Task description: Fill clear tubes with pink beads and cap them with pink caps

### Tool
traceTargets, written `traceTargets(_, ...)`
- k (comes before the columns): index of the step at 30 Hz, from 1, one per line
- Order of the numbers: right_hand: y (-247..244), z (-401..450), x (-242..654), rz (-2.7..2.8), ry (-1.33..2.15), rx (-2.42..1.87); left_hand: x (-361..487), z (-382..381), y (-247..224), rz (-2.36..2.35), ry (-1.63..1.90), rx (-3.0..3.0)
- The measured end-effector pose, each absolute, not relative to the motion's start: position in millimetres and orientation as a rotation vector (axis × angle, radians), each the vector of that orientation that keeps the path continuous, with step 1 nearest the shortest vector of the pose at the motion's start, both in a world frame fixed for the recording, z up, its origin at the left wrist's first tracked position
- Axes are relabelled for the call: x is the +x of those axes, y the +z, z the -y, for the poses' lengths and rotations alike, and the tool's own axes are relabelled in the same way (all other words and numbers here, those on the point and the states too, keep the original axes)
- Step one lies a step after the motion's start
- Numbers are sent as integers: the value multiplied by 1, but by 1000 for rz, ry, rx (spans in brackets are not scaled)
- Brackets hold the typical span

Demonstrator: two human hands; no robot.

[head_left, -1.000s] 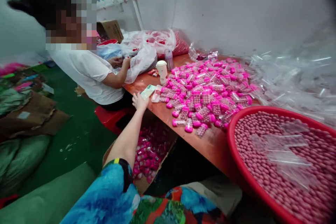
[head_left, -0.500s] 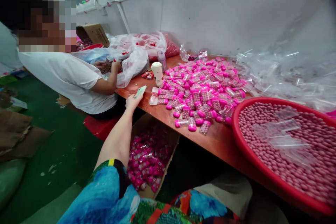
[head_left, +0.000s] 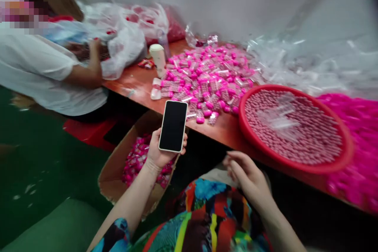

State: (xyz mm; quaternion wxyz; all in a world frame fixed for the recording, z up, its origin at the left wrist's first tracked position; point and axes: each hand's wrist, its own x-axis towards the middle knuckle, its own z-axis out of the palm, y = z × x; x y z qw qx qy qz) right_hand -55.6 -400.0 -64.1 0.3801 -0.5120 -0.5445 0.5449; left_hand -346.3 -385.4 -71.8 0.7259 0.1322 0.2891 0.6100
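My left hand [head_left: 158, 151] is closed round a smartphone [head_left: 173, 126] in a pale case, its dark screen facing up. The phone is held just in front of the table edge, above a cardboard box. My right hand [head_left: 246, 175] hangs over my lap near the table edge, empty, with its fingers loosely bent and apart. On the table beyond the phone lies a heap of small clear bottles with pink caps [head_left: 206, 80], filled with pink beads. Nearest my right hand on the table is a red basin [head_left: 298, 165] of pink beads [head_left: 307, 141], with clear plastic tubes [head_left: 280, 118] on top.
A pale cup [head_left: 158, 60] stands beside the heap. Clear plastic pieces [head_left: 310, 63] lie along the wall, and pink caps [head_left: 360, 145] at the right. The cardboard box [head_left: 110, 175] below holds pink packets. At the left sits a co-worker in a white shirt [head_left: 53, 71] by plastic bags [head_left: 126, 43].
My left hand has drawn the phone back from the table edge towards me, screen now up. My right hand has come into view. The view has turned to the right.
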Motion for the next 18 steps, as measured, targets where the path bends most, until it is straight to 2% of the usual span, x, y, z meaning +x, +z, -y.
traceTargets(5,-48,365,-82,1159,1670,-872,-253,399,-72,-394,999,209)
traceTargets(9,-48,375,-59,984,1841,-808,-207,404,-67,-263,782,178)
traceTargets(13,-44,397,-34,900,1815,-658,-177,409,-62,-195,658,166)
traceTargets(18,-38,417,-11,849,1794,-717,-150,418,-58,-188,546,199)
